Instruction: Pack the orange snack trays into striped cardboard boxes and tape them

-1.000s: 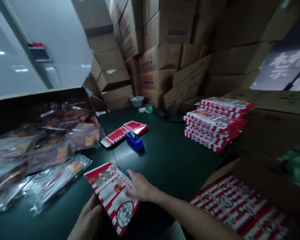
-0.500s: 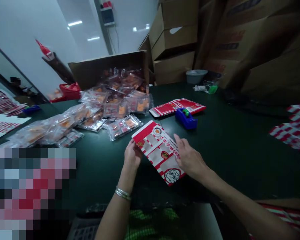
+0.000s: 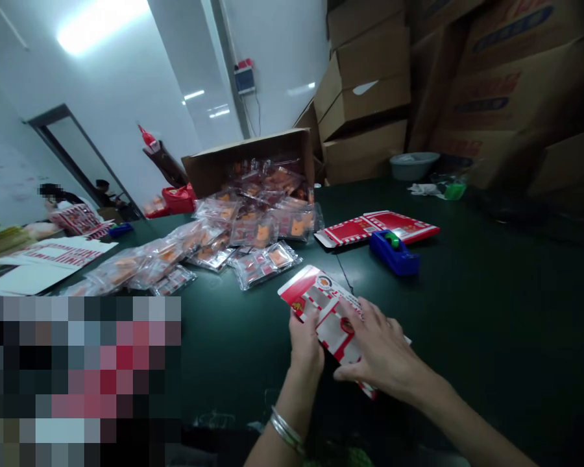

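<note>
A flat red-and-white printed paper carton point(image 3: 316, 298) is held at a slant above the dark green table, with burger and fries pictures on its face. My left hand point(image 3: 307, 344) grips its left edge, thumb on top and the other fingers hidden beneath. Across the carton's lower half lies my right hand point(image 3: 382, 344), its fingers spread over the printed face and its thumb reaching the near edge. Behind it, a blue tape dispenser point(image 3: 394, 254) with green tape stands against more flat red cartons point(image 3: 345, 230).
Clear plastic packets with orange pieces point(image 3: 263, 259) spill from a cardboard box point(image 3: 199, 172) onto the green table point(image 3: 491, 311). Printed white sheets point(image 3: 53, 269) are at left. Stacked cardboard boxes point(image 3: 370, 107) and a grey basin point(image 3: 413, 167) are at the back. People stand far left.
My right hand has moved from the carton's right edge onto its face, covering more of the print. The view has swung left, shifting everything rightward and down.
</note>
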Demonstrator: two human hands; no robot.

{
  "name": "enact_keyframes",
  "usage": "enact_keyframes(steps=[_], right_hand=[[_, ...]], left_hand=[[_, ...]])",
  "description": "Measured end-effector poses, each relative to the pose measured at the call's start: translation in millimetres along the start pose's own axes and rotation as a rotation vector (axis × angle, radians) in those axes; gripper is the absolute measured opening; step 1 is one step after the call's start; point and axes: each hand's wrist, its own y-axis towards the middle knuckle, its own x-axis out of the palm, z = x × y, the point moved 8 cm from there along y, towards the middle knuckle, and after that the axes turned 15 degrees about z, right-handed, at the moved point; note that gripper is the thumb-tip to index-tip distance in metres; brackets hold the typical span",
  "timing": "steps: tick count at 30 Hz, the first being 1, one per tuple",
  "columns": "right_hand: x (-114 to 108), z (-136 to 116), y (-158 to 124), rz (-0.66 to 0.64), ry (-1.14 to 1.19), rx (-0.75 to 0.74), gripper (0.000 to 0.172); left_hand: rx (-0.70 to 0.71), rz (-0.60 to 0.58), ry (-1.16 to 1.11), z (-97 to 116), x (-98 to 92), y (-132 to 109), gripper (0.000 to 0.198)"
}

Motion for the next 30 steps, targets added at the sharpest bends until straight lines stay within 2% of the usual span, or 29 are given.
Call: enact_keyframes(steps=[2, 4, 6, 7, 8, 10, 12, 13, 14, 16, 19, 22, 25, 27, 30], right_hand=[[8.3, -5.0, -1.5, -0.061, -0.002, -0.005, 0.12], [15.6, 3.1, -4.0, -0.107, 0.02, 0.012, 0.12], [21.2, 20.3, -6.5, -0.125, 0.044, 0.014, 0.118], [24.7, 30.6, -7.5, -0.136, 0.047, 0.008, 0.117], [28.7, 40.9, -8.1, -0.15, 0.044, -0.003, 0.116], [37.1, 59.0, -7.6, -0.165, 0.024, -0.04, 0.113], [44.5, 73.8, -5.9, -0.163, -0.015, -0.072, 0.112], [46.5, 81.1, -4.8, -0.143, -0.039, -0.075, 0.112], [47.6, 88.9, -4.0, -0.117, -0.064, -0.066, 0.112], [48.3, 105.0, -4.5, -0.077, -0.103, -0.015, 0.111], [45.7, 123.0, -10.7, -0.078, -0.141, 0.091, 0.108], [34.2, 116.8, -15.6, -0.1, -0.149, 0.086, 0.1], [19.7, 98.8, -16.2, -0.124, -0.144, 0.023, 0.095], [16.5, 93.1, -17.9, -0.195, -0.135, 0.022, 0.103], [15.5, 88.8, -24.8, -0.276, -0.062, -0.014, 0.111]], left_hand=[[-0.013, -0.046, -0.01, -8.8, -1.2, -14.9, 0.064], [-0.035, -0.167, 0.068, -9.1, -6.5, -25.1, 0.064], [0.0, -0.355, 0.4, 3.1, -13.5, -22.9, 0.055], [0.044, -0.428, 0.623, 14.7, -18.4, -13.5, 0.047], [0.136, -0.448, 0.868, 32.9, -23.5, 3.5, 0.038], [0.293, -0.329, 1.003, 87.8, -23.0, 53.8, 0.022], [0.43, -0.209, 1.037, 139.3, -4.6, 108.4, 0.018], [0.469, -0.177, 1.063, 156.1, 9.0, 133.7, 0.022], [0.483, -0.167, 1.096, 165.5, 23.6, 156.4, 0.027], [0.466, -0.179, 1.168, 166.9, 48.7, 191.1, 0.032], [0.401, -0.231, 1.25, 149.5, 65.9, 212.9, 0.034], [0.321, -0.286, 1.278, 137.6, 60.2, 206.1, 0.03], [0.237, -0.337, 1.236, 140.9, 36.1, 177.9, 0.02], [0.177, -0.371, 1.183, 146.9, 8.2, 151.0, 0.032], [0.072, -0.404, 1.132, 147.3, -47.2, 106.8, 0.063]])
